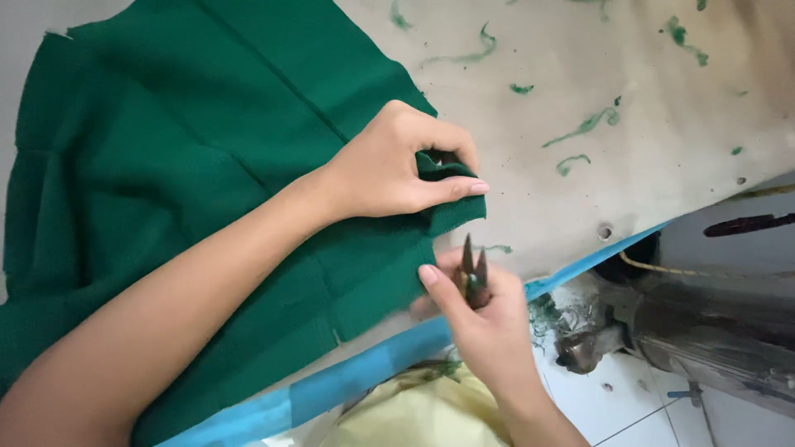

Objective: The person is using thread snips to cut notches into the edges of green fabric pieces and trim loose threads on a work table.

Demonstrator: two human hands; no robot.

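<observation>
**Green cloth at the trimming stage, corner in hand**

- Surface point(662, 149): pale, stained, strewn with cut green threads point(588, 126) beyond the hands.
- Green cloth point(166, 182): spread under the left forearm; seams sewn, apparently trimming remains.
- Left hand point(389, 165): pinched on the cloth's folded corner.
- Right hand point(484, 319): just below, gripping small snips point(474, 269), blades pointing toward that corner.

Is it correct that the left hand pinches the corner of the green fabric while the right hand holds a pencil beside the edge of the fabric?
Not quite. The right hand holds small thread snips, not a pencil; the head view shows their pointed metal blades. The rest is right: the left hand pinches the corner of the green fabric, and the snips are beside the edge of the fabric.
</observation>
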